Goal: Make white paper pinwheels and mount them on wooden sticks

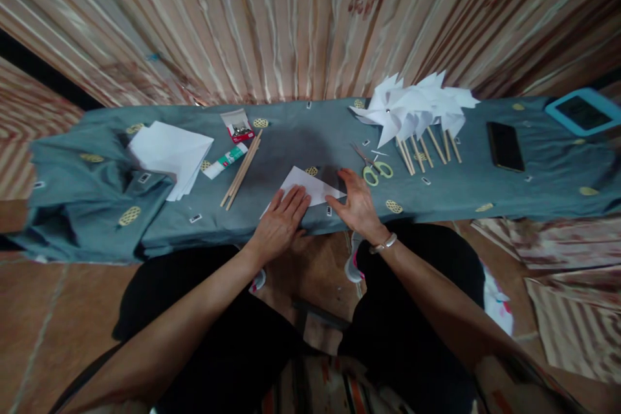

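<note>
A sheet of white paper folded into a triangle (306, 180) lies near the front edge of the cloth-covered table. My left hand (283, 215) rests flat across its lower left part, fingers stretched out over it. At the right tip of the paper is my right hand (356, 202), its thumb at the point and its fingers spread apart from the thumb. Just beyond that hand lie scissors (373, 170) with pale green handles. To the left of the paper several wooden sticks (242, 171) lie side by side.
A glue tube (226, 160) and an open red-and-white box of small metal pins (237, 127) lie left of centre. White paper sheets (169, 149) are farther left. Several paper pinwheels (412, 110), a phone (506, 145) and a blue-framed tablet (585, 110) occupy the right side.
</note>
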`<control>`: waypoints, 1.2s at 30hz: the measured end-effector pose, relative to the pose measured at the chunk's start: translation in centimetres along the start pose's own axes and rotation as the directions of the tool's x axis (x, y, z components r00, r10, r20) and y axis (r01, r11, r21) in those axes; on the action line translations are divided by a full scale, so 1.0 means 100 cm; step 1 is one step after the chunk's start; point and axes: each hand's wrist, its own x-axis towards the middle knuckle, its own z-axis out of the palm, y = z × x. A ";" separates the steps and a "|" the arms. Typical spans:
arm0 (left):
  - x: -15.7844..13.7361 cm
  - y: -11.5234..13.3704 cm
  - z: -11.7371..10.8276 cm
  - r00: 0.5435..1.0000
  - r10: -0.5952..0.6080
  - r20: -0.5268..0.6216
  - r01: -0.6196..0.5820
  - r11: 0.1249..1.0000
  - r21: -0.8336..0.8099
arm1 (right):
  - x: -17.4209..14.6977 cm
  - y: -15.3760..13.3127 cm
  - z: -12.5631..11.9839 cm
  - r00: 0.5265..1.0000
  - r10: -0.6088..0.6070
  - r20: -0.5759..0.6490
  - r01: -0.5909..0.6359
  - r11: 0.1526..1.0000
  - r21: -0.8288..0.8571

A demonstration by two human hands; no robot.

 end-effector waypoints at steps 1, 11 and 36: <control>-0.004 -0.002 -0.001 1.000 0.002 0.004 -0.002 1.000 0.009 | 0.000 0.001 0.000 1.000 0.003 0.004 -0.003 1.000 0.003; -0.068 -0.024 -0.009 0.992 -0.126 0.009 0.125 0.990 0.064 | -0.001 0.006 -0.001 1.000 -0.013 0.012 0.013 1.000 0.002; -0.091 -0.019 0.001 0.968 -0.200 -0.152 0.202 0.979 -0.002 | 0.006 0.004 -0.018 0.995 0.042 0.096 -0.073 0.939 0.337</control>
